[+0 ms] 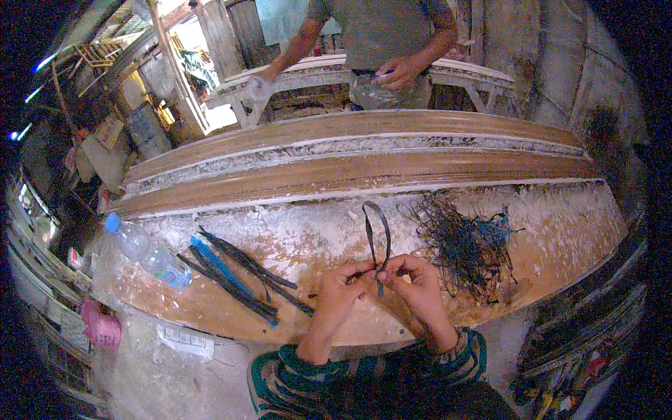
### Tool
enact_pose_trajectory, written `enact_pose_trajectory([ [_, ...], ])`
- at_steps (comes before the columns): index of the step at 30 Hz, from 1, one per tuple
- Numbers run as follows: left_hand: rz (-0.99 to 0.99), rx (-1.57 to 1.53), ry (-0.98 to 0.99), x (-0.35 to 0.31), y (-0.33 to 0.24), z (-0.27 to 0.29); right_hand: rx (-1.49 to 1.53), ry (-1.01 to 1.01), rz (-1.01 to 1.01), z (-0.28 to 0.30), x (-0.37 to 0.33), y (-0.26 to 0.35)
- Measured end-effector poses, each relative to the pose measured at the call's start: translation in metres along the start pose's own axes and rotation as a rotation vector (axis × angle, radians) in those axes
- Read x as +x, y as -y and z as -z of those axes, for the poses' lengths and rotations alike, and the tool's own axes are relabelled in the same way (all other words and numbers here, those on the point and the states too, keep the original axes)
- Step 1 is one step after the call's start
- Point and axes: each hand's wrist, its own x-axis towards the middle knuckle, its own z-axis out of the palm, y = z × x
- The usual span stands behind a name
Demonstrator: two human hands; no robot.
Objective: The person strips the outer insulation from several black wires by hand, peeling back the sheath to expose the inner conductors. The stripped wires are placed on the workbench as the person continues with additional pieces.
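Observation:
My left hand point(340, 288) and my right hand point(416, 285) meet above the near side of the work table. Between them is a thin dark strip point(370, 234), bent into an upright loop. Each hand pinches the strip where its ends come together, and a short tail hangs below the fingertips. To the right of my right hand lies a loose tangle of black and blue strips point(465, 248). Left of my left hand, bundles of flat black strips point(241, 255) rest beside a blue bundle point(222, 264).
A clear plastic bottle point(150, 255) with a blue cap lies at the table's left. Long brown wooden mouldings point(364, 168) run across the far side of the paint-spattered table point(308, 224). Beyond them a person point(385, 42) stands at another bench. A pink basket point(101, 323) sits lower left.

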Motion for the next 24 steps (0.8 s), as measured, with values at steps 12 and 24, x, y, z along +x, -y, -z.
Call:
enact_pose_trajectory([
  [12,-0.035,0.005,0.078,-0.002,-0.0013,0.0004,-0.016,-0.025,-0.044,0.0018,-0.0001,-0.0046],
  [24,0.006,-0.198,0.066,-0.0049,0.001,-0.0001,-0.048,-0.02,0.101,0.0022,0.0028,-0.0101],
])
